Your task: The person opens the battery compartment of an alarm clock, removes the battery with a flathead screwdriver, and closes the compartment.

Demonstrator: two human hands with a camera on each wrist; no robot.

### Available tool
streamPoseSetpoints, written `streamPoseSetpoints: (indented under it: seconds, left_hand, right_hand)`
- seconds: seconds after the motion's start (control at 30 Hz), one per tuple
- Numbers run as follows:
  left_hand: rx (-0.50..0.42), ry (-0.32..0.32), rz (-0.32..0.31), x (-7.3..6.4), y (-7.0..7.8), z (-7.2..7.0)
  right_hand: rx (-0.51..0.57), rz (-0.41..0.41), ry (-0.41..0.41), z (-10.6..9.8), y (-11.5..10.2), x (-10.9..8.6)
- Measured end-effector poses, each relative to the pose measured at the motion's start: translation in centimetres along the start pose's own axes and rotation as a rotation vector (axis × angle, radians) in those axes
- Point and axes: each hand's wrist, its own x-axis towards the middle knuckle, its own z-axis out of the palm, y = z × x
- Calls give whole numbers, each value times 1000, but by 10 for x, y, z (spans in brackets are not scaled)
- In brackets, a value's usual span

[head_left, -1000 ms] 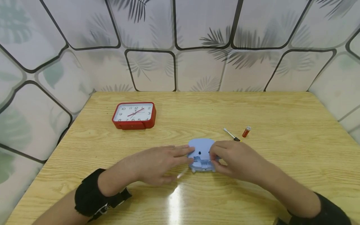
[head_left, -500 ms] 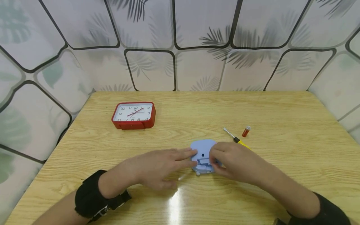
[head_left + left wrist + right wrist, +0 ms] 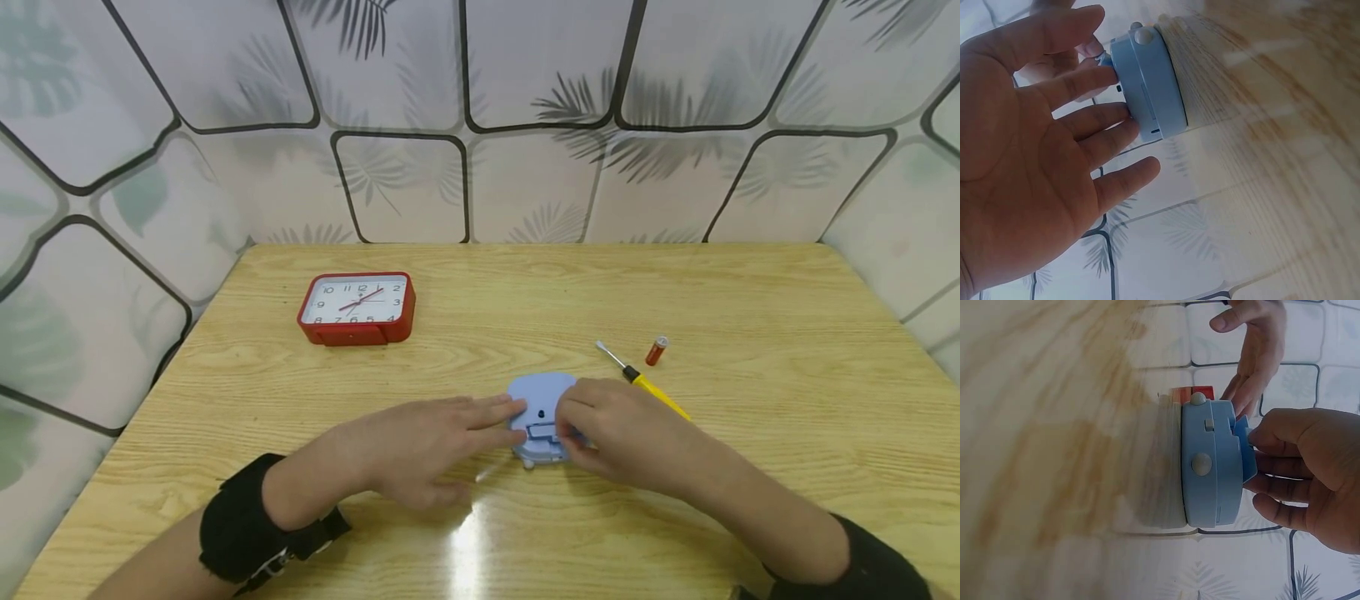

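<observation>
Blue case [image 3: 540, 389] sits slightly farther right than one second before. Right hand [image 3: 621, 432] pinches its tilted cover [image 3: 1246, 456]; left hand [image 3: 431, 446], stretched out, touches the case.

Over on the wood-grain table [image 3: 787, 333], the person's left hand [image 3: 431, 450] rests straight fingertips on the left edge of a light-blue device [image 3: 540, 388], while the right hand [image 3: 628, 432], fingers bent, pinches a small blue cover [image 3: 543, 432] on its lower part. A yellow screwdriver [image 3: 658, 397] lies just beyond, near a red battery [image 3: 656, 351]; farther left sits a red clock [image 3: 357, 307].
</observation>
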Motion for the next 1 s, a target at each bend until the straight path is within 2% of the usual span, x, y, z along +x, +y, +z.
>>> streamPoseSetpoints:
  seconds: [0.2,0.37,0.5,0.8,1.0]
  left_hand:
    - [-44,-11,5,0,1,-1]
    - [-38,-13,6,-1,1,-1]
    - [-37,-19,3,0,2,-2]
    - [-38,-16,8,0,1,-1]
    - [-23,3,16,0,1,0]
  right_hand:
    - [-42,-3,-26,0,-1,0]
    - [-61,-21,-9,2,-1,0]
    - [-67,-23,-28,2,0,-1]
    - [-41,-29,-64,3,0,-1]
    - [-7,2,-106,1,-1,-2]
